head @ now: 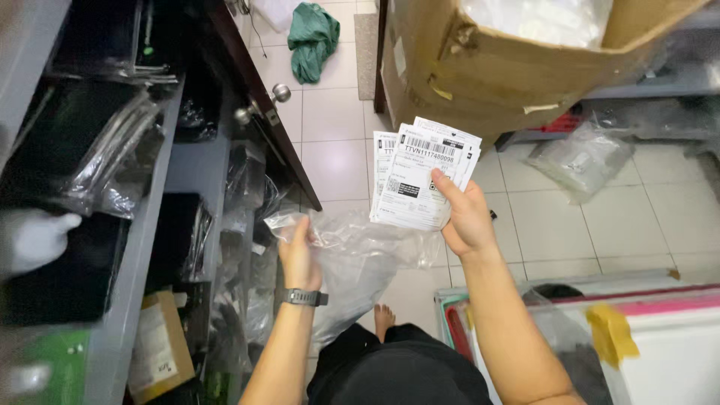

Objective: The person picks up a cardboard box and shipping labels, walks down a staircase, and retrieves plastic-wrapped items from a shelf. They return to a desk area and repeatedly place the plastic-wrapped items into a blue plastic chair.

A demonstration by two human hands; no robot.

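My right hand [466,217] holds a fanned stack of white printed shipping labels [417,176] up at the centre of the view. My left hand [299,253], with a dark watch on its wrist, grips the edge of a clear plastic bag [358,255] that hangs down between the two hands. The bag looks crumpled; I cannot tell whether anything is inside it. My dark trousers and one bare foot show below the bag.
Grey shelves [191,169] on the left carry several dark items in plastic bags and a small cardboard box [157,349]. A large open cardboard box [495,60] sits at top right. A dark door with a knob [279,93], a green cloth [313,37] and another plastic bag [581,157] lie on the tiled floor.
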